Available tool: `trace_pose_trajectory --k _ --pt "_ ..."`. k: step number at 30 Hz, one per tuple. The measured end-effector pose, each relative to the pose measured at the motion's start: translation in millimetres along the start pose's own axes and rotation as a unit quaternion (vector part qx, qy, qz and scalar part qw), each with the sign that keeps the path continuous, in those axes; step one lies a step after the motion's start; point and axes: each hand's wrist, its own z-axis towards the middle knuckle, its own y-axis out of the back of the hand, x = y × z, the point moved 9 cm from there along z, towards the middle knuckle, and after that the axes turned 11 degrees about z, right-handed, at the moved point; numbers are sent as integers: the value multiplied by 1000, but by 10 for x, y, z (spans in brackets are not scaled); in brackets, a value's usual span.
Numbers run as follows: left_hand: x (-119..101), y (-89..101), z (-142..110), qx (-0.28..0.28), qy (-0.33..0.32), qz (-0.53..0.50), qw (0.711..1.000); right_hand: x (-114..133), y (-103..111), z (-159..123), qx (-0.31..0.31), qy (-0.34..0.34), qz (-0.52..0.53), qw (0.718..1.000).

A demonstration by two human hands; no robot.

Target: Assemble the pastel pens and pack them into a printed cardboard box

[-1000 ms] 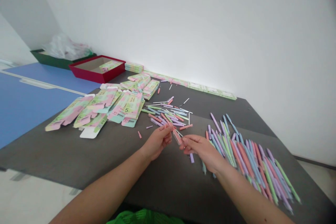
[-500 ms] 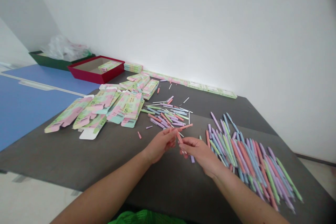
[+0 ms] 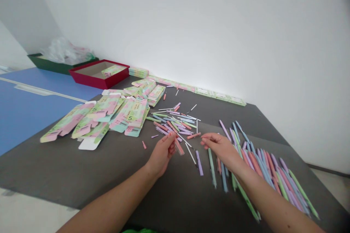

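My left hand (image 3: 162, 153) has its thumb and fingers closed around a pink pen barrel (image 3: 179, 148), whose translucent end points down to the right. Across from it my right hand (image 3: 220, 148) hovers above the table, fingers bent and slightly apart, with nothing visible in them. Its fingertips are close to a loose pink pen part (image 3: 194, 135). Between the hands lie a white pen refill (image 3: 190, 154) and a purple pen barrel (image 3: 199, 162). Behind them spreads a pile of pastel pen parts (image 3: 175, 122). Finished-looking pens (image 3: 269, 167) lie in rows under and beside my right forearm.
Flat printed cartons (image 3: 109, 111) overlap on the left of the dark table (image 3: 109, 174). A red tray (image 3: 104, 80) and a green tray (image 3: 58, 65) with plastic bags stand at the back left. Packed boxes (image 3: 210, 93) line the wall.
My hands have parted: the right has moved right and up, off the pink barrel. The left has shifted slightly left with the barrel. Several pens by my right hand now lie differently.
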Motion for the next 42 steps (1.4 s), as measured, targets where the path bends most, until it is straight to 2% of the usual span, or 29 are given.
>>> trace_pose_trajectory --k 3,5,9,11,14,17,20,25,30,36,39,42 --pt "-46 67 19 -25 -4 -25 999 43 101 268 -7 34 -102 994" --pt "-48 87 17 -34 -2 -29 999 91 162 516 -19 64 -211 975" --pt "-42 87 -6 -30 -5 -27 999 105 166 1111 -17 76 -292 953" --pt "-34 92 -15 -28 -6 -24 999 102 71 1397 -3 79 -331 940" --pt "-21 108 -10 -30 -5 -8 1000 52 -186 1747 41 76 -386 918" --pt "-20 124 5 -37 -6 11 999 -42 -473 1972 94 66 -431 895" --pt "-20 124 11 -42 -2 15 999 -126 -671 2097 125 58 -461 877" --pt "-34 133 20 -52 -5 8 999 -148 -773 2185 125 59 -466 874" --pt "-76 214 50 -78 -22 -33 996 -6 -605 2142 94 75 -409 905" --pt "-225 319 50 -112 -43 -66 991 108 -305 1726 93 93 -292 947" --pt "-285 333 43 -120 -57 -51 990 58 -165 1465 90 89 -280 952" --pt "-300 335 26 -136 -71 -9 988 -61 -80 1281 99 79 -306 944"
